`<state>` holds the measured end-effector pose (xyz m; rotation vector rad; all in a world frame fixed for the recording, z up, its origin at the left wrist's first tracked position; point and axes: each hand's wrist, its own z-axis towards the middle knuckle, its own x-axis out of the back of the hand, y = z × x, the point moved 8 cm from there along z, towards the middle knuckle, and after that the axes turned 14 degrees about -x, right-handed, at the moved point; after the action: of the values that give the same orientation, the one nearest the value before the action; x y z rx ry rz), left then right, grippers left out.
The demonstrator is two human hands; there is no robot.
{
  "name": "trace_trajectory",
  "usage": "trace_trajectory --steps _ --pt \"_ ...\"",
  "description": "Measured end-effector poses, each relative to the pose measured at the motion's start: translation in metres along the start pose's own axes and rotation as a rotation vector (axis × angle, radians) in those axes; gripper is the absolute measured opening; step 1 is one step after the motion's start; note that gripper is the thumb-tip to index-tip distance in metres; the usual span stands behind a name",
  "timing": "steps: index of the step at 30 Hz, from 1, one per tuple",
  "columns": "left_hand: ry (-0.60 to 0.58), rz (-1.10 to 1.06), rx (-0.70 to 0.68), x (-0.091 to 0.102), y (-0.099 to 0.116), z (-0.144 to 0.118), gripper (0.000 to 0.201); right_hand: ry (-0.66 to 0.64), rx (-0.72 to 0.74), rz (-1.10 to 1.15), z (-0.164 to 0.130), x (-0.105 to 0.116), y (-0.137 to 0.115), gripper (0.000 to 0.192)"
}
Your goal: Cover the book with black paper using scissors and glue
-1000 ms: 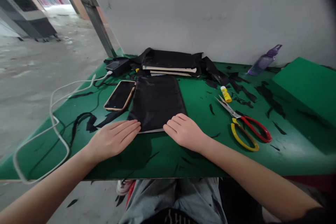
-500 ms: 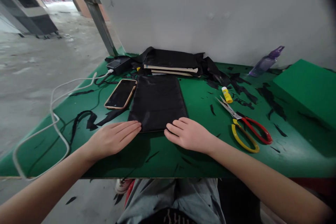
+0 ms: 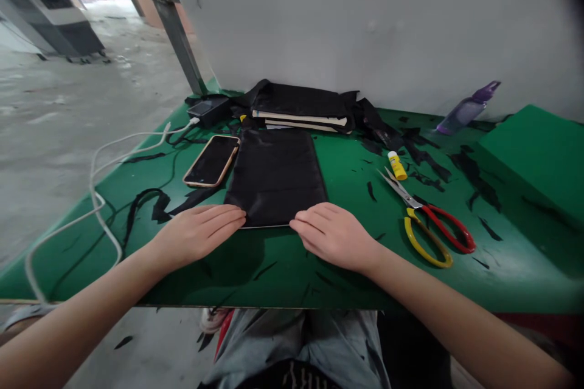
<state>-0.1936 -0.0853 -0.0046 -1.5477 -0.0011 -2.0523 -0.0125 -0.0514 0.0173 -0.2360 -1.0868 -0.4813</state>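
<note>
A flat rectangular panel covered in black fabric (image 3: 278,170) lies in front of me, a thin white line showing along its near edge. My left hand (image 3: 196,231) pinches its near left corner, fingers pressed together. At the near right corner, the fingers of my right hand (image 3: 335,234) are closed on the same panel. Both thumbs are mostly hidden. Just left of the panel lies a phone (image 3: 212,161) in a light-edged case. Behind it is a stack of black-covered pieces (image 3: 301,100) with pale edges.
Scissors (image 3: 417,206) with one red and one yellow handle lie open to the right, beside a yellow glue stick (image 3: 396,166). A purple spray bottle (image 3: 468,109) leans near the wall. A white cable (image 3: 93,185) loops at left. Black scraps (image 3: 424,155) litter the green table (image 3: 347,289).
My right hand's fingers have drawn closer together and turned slightly at the corner. The white line along the panel's near edge shows more. My left hand stays at its corner.
</note>
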Motion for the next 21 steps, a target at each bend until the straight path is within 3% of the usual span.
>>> trace_trajectory --steps 4,12,21 --pt "-0.001 0.019 -0.025 0.002 0.002 0.001 0.031 0.015 -0.07 -0.014 0.009 -0.006 0.007 0.021" --pt "0.025 0.023 -0.015 0.005 0.002 -0.009 0.03 0.036 0.129 -0.194 0.01 -0.015 -0.007 0.022" --pt "-0.009 0.014 -0.028 0.0 0.003 -0.025 0.033 -0.125 0.01 -0.201 0.023 -0.025 -0.023 0.021"
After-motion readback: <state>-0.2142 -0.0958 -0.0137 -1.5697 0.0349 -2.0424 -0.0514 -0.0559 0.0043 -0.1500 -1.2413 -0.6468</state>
